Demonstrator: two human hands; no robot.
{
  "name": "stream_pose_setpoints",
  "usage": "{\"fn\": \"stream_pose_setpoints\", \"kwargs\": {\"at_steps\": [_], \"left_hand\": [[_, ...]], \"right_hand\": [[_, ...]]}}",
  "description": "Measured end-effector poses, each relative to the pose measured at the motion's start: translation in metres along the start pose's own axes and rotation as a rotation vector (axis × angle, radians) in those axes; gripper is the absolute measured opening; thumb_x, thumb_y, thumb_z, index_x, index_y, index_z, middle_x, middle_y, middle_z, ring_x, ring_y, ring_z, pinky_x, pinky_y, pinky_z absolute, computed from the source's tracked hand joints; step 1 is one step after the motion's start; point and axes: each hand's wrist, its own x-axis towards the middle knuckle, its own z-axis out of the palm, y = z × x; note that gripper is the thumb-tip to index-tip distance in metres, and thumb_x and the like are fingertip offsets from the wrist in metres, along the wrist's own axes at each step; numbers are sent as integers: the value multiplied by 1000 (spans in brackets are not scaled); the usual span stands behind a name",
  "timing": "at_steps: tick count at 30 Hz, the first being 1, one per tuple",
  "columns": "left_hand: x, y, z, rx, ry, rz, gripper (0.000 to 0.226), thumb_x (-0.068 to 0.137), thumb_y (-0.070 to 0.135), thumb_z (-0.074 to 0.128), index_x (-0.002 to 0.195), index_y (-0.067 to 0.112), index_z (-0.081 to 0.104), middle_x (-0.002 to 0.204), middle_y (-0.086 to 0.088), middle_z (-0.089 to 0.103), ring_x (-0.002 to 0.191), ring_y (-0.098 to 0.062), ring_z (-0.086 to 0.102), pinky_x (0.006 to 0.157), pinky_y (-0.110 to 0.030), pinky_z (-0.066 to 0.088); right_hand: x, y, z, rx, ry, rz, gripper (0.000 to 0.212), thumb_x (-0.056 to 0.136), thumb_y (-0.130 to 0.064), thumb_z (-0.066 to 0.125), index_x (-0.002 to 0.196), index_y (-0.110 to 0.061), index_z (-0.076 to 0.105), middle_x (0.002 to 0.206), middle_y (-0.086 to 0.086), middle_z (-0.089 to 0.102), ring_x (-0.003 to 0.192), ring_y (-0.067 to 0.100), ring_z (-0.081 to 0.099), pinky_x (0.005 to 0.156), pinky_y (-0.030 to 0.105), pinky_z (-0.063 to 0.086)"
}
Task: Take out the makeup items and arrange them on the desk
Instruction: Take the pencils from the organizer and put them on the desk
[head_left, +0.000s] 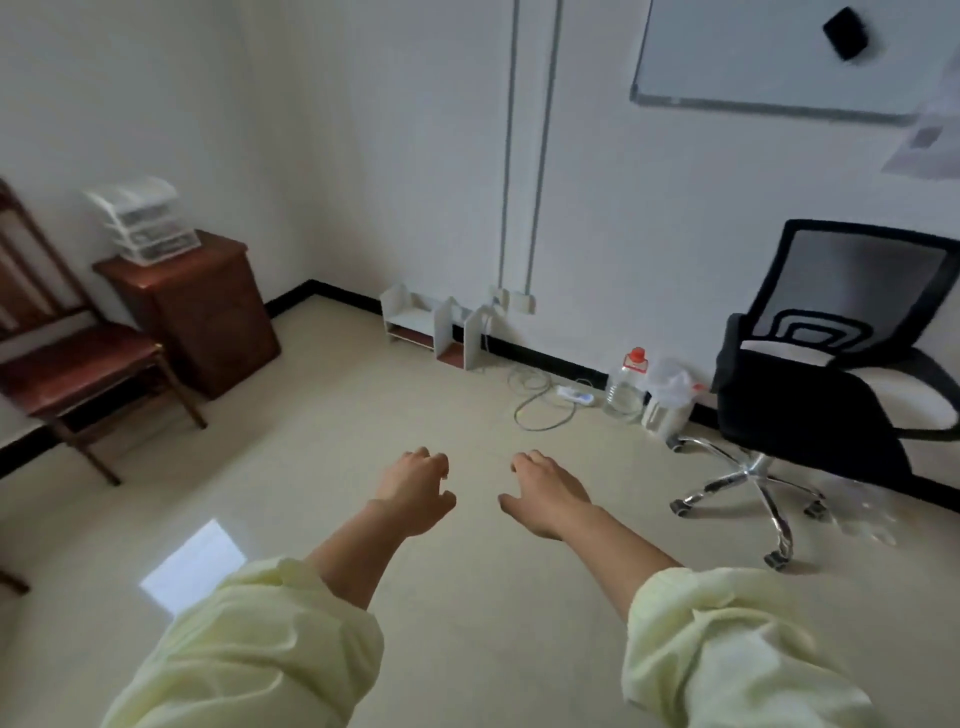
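My left hand (415, 491) and my right hand (543, 493) are stretched out side by side in mid-air over a beige tiled floor, palms down. Their fingers hang loosely curled and hold nothing. Both arms wear pale yellow sleeves pushed up the forearm. No makeup item and no desk is in view. A clear plastic drawer organiser (143, 221) stands on a small brown wooden cabinet (200, 317) at the far left, well beyond my hands.
A wooden chair (67, 364) stands at the left wall. A black swivel office chair (810, 395) is at the right. Along the back wall lie a small white shelf (431, 325), a power strip with cables (550, 397), a plastic bottle (626, 384) and a whiteboard (779, 52) above.
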Motion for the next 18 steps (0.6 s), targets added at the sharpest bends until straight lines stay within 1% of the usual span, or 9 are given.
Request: {"fn": "stream_pose_setpoints", "kwargs": {"at_steps": [4,7,10,14,18], "left_hand": [[55,-90,-33,39,38,-113,37,90,32,53,125,20,53,125,-3,52,117,-22,48,83,-32,44],[97,-139,-50,63,50,-169,38,90,33,52,125,19,53,125,-4,51,116,-23,49,86,-34,47],[155,-197,-69,64,47,-245,38,90,33,52,125,19,53,125,-5,50,116,-24,49,85,-34,46],[230,-272,-94,51,15,-372,36,89,32,53,122,17,54,122,-5,50,115,-24,47,81,-33,44],[294,-345,-131,30,68,-468,36,89,33,53,121,17,53,119,-5,50,115,-24,46,80,-33,42]], "right_hand": [[102,-76,-11,-41,-11,-125,45,92,-39,51,130,-14,44,133,3,45,122,23,44,94,38,43],[167,-117,-15,-56,-25,-190,47,92,-40,51,131,-14,44,134,4,46,123,23,44,96,38,42],[249,-161,-18,-91,-59,-267,50,92,-40,51,134,-14,43,137,4,44,125,23,43,96,38,42],[357,-215,-37,-163,-106,-351,49,93,-35,50,135,-11,41,138,7,44,126,25,42,96,38,41],[457,-277,-61,-195,-98,-415,49,93,-34,51,135,-11,41,137,7,44,124,26,44,94,36,39]]}}
